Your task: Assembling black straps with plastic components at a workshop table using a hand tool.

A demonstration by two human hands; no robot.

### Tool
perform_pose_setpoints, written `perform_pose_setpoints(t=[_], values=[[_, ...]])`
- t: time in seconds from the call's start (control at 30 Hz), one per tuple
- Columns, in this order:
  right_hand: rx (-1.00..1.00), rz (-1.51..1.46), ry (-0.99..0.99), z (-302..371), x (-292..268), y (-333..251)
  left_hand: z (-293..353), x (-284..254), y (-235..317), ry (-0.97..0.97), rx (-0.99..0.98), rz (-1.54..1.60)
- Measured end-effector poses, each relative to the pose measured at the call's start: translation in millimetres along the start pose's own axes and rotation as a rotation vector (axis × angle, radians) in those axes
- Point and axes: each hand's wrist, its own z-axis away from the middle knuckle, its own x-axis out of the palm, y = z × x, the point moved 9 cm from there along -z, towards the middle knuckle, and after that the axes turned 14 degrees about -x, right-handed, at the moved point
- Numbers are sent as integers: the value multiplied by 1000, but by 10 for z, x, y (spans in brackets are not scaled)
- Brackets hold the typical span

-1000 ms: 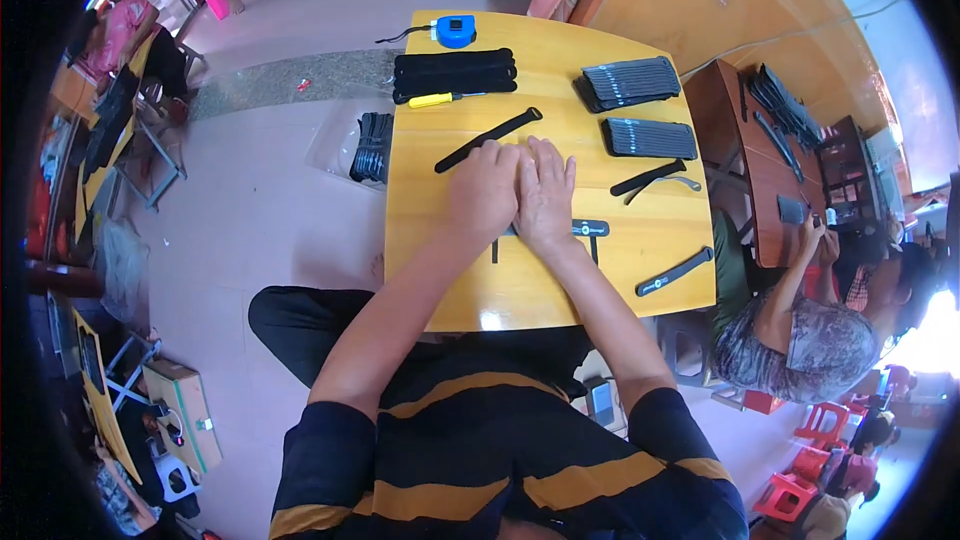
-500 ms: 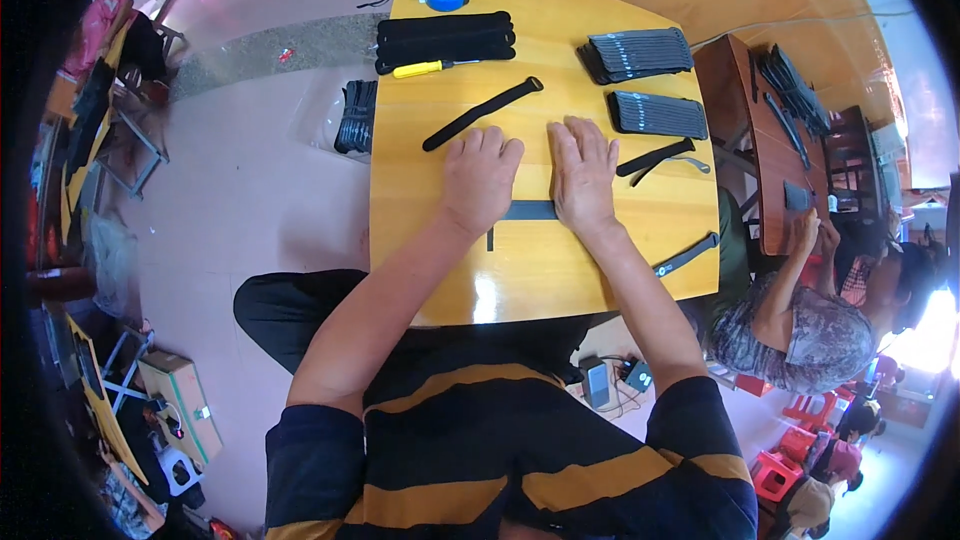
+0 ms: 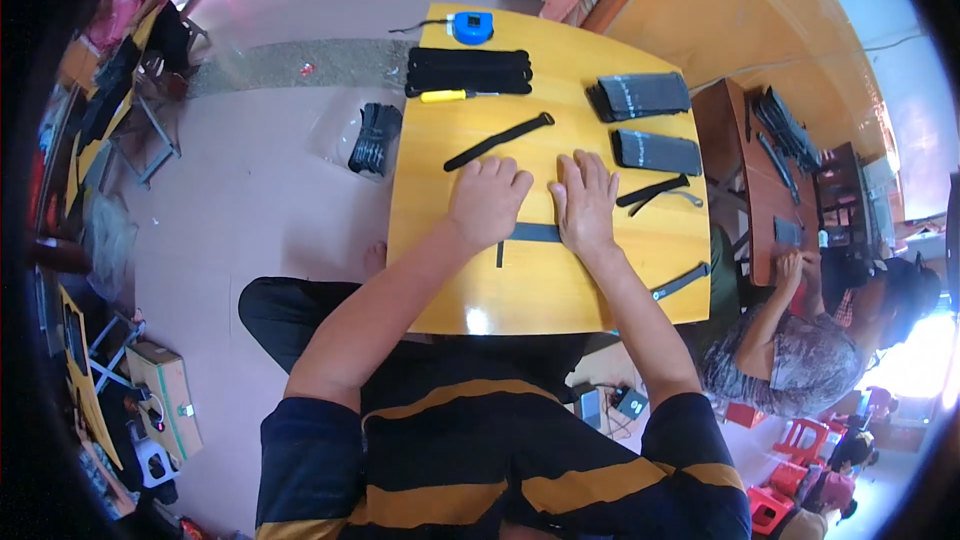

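Left hand (image 3: 487, 202) curls, right hand (image 3: 586, 205) lies flat — strap (image 3: 536, 232) showing between.

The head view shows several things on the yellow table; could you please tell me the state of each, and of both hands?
Left hand: fingers curled, palm down
Right hand: spread nearly flat
Dark strap between the hands: flat, ends hidden
Loose black strap: laid out slantwise
Black strap bundle: stacked
Yellow-handled tool: lying along the bundle's near edge
Blue tape measure: cord trailing left
Two grey strap piles: stacked, apart
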Motion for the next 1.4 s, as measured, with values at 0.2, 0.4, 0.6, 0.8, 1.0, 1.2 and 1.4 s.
perform_pose_setpoints(t=[0.2,0.4,0.6,0.8,1.0,1.2,1.4], values=[[6,44,-34,38,-119,24,18,4,27,-43,6,-27],[17,433,-96,118,-264,230,13,10,14,-87,-33,-17],[-39,159,179,-190,-173,-442,-13,55,-1,-69,-56,10],[21,-3,100,-85,29,-313,12,22,-5,-43,-48,23],[84,171,-14,111,-156,152,22,-10,-28,11,-26,20],[97,272,-85,243,-243,378,2,-7,-35,-14,-33,30],[98,367,-58,317,-340,500,-7,54,-65,-75,-78,12]])
